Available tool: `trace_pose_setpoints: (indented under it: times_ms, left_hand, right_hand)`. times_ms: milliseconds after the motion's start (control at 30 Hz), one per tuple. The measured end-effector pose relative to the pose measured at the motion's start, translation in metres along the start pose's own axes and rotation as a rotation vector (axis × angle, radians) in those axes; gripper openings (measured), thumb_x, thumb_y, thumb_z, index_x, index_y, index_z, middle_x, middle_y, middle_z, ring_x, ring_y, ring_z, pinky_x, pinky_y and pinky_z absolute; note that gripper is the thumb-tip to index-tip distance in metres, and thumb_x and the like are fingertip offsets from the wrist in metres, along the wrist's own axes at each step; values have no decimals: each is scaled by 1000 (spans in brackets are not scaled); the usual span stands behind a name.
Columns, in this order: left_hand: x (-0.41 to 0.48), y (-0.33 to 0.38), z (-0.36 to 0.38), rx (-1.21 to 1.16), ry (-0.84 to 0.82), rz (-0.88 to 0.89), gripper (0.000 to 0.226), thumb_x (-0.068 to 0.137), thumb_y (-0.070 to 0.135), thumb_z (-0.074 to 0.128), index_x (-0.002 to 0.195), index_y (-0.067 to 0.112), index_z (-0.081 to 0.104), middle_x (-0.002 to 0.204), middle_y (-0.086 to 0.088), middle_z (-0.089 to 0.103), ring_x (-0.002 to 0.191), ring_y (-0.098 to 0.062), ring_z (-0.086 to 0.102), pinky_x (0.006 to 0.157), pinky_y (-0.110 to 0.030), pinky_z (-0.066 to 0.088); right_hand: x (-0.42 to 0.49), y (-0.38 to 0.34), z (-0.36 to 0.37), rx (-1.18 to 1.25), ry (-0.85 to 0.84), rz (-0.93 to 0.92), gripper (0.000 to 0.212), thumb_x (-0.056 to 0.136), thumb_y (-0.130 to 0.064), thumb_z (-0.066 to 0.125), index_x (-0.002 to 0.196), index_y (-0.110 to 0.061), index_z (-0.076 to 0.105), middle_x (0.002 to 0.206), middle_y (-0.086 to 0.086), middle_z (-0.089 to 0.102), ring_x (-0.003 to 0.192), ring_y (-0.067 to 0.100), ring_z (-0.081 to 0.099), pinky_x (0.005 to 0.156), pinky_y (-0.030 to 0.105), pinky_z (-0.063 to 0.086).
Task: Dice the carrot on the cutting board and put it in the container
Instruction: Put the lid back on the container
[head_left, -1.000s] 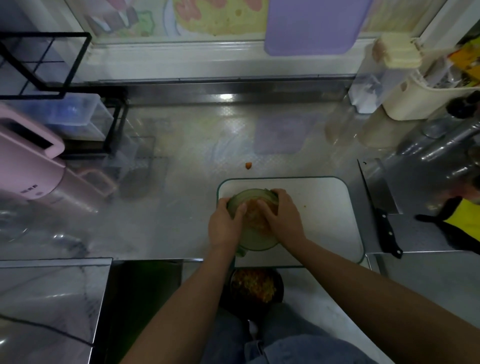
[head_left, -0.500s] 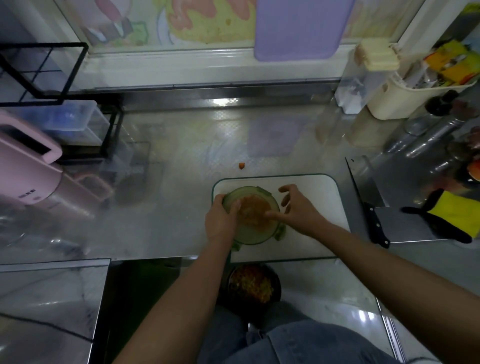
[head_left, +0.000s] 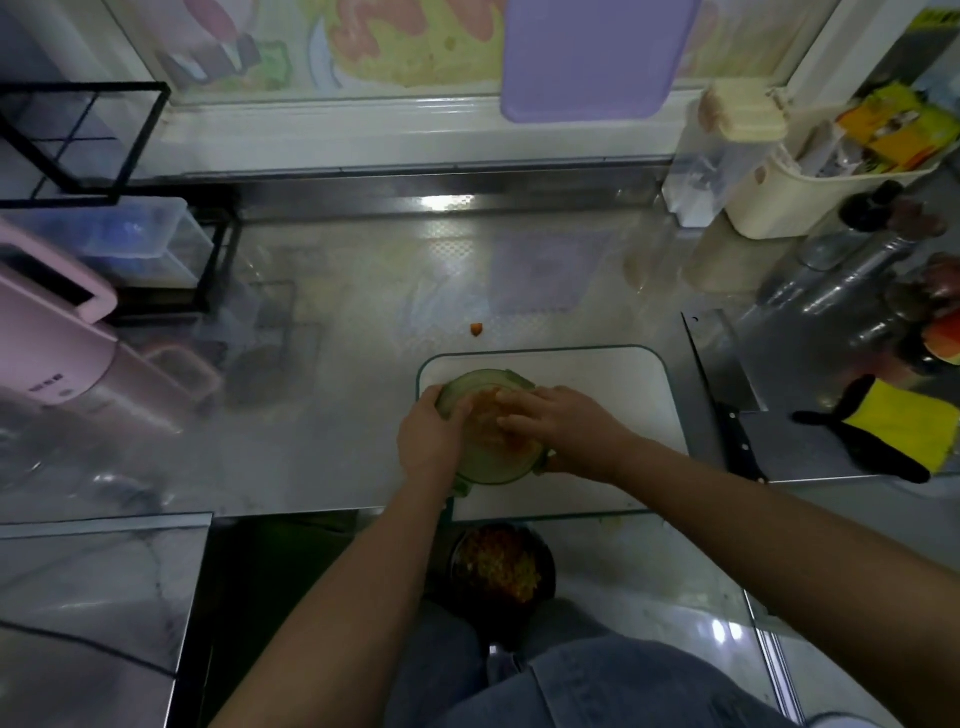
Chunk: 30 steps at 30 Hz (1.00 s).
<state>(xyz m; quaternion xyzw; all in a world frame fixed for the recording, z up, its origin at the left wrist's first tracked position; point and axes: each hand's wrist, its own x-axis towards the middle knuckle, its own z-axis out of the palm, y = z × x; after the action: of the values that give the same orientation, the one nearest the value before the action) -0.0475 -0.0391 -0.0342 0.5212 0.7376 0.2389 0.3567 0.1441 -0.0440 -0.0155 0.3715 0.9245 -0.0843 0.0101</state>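
Now the right hand (head_left: 563, 423), lifted clear half a second before, had come back with fingers flat across the container (head_left: 485, 465) on the cutting board (head_left: 623, 374), while the left hand (head_left: 428, 441) gripped its rim, the diced carrot (head_left: 485, 410) apparently already inside.

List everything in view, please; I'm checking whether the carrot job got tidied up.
container: one, clear green, on the cutting board
diced carrot: one heap, orange, inside the container
cutting board: one, white, green-rimmed, counter's near edge
carrot piece: one, orange, counter beyond the board
knife: one, black-handled, right of the board
hanging board: one, purple, rear, above the counter
appliance: one, pink, far left
cloth: one, yellow and black, far right
bowl: one, black, below the counter edge
left hand: grips the container's left rim
right hand: fingers lie across the container's top
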Motion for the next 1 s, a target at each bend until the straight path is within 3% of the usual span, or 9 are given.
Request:
trace_pose_setpoints:
  times_ms: [300, 400, 500, 567, 633, 700, 833, 900, 1000]
  left_hand:
    - [0, -11, -2, -31, -6, -72, 60, 84, 56, 61, 127, 16, 55, 116, -9, 63, 103, -26, 61, 83, -32, 49]
    - [-26, -13, -8, 110, 167, -123, 59, 79, 65, 61, 100, 11, 56, 95, -8, 62, 85, -23, 61, 68, -33, 48]
    - [-45, -14, -16, 352, 43, -168, 69, 80, 77, 44, 80, 9, 59, 77, -7, 64, 72, -23, 63, 61, -31, 49]
    - [-48, -14, -19, 435, -94, -215, 77, 82, 79, 35, 79, 6, 61, 80, -9, 65, 75, -25, 64, 68, -33, 51]
    - [-49, -14, -17, 480, -209, -215, 76, 89, 73, 26, 84, 5, 61, 89, -14, 66, 83, -28, 64, 76, -35, 50]
    - [-51, -9, -12, 476, -269, -196, 73, 97, 61, 20, 104, 1, 62, 105, -19, 65, 96, -31, 63, 85, -37, 48]
    - [-52, 1, -2, 360, -358, -253, 46, 105, 22, 20, 150, 10, 25, 139, -23, 45, 124, -33, 49, 100, -39, 40]
    - [-53, 1, 1, 322, -347, -260, 47, 106, 21, 17, 151, 11, 20, 140, -22, 44, 126, -32, 47, 102, -38, 37]
    - [-55, -2, 2, 301, -302, -238, 53, 106, 33, 12, 139, 5, 42, 129, -22, 54, 116, -32, 53, 96, -37, 41]
  right_hand:
    - [2, -10, -6, -17, -44, 99, 100, 47, -30, 93, 137, -20, 49, 138, 14, 50, 96, 35, 63, 66, 39, 54]
    - [6, -14, -5, -48, -74, 128, 97, 58, -30, 88, 143, -24, 41, 146, 12, 39, 108, 35, 58, 75, 40, 52]
    - [7, -19, -6, -94, -93, 128, 93, 67, -29, 83, 146, -26, 33, 150, 10, 31, 121, 33, 48, 83, 39, 49]
    - [7, -20, -8, -119, -106, 118, 93, 70, -30, 80, 147, -27, 28, 151, 8, 26, 125, 31, 43, 85, 38, 48]
    - [7, -20, -8, -118, -109, 118, 94, 70, -29, 80, 147, -28, 27, 150, 6, 26, 126, 30, 42, 85, 38, 48]
    - [7, -20, -7, -99, -108, 117, 96, 67, -28, 82, 147, -28, 28, 150, 6, 28, 126, 30, 42, 84, 38, 48]
    - [8, -20, -3, -85, -98, 137, 95, 66, -25, 82, 146, -27, 30, 150, 6, 28, 124, 32, 44, 83, 40, 49]
    - [7, -19, -1, -76, -95, 145, 95, 67, -24, 82, 146, -28, 29, 151, 6, 26, 126, 32, 42, 84, 40, 50]
    - [6, -20, 0, -51, -73, 150, 95, 66, -24, 82, 146, -29, 30, 151, 5, 26, 125, 32, 43, 81, 39, 50]
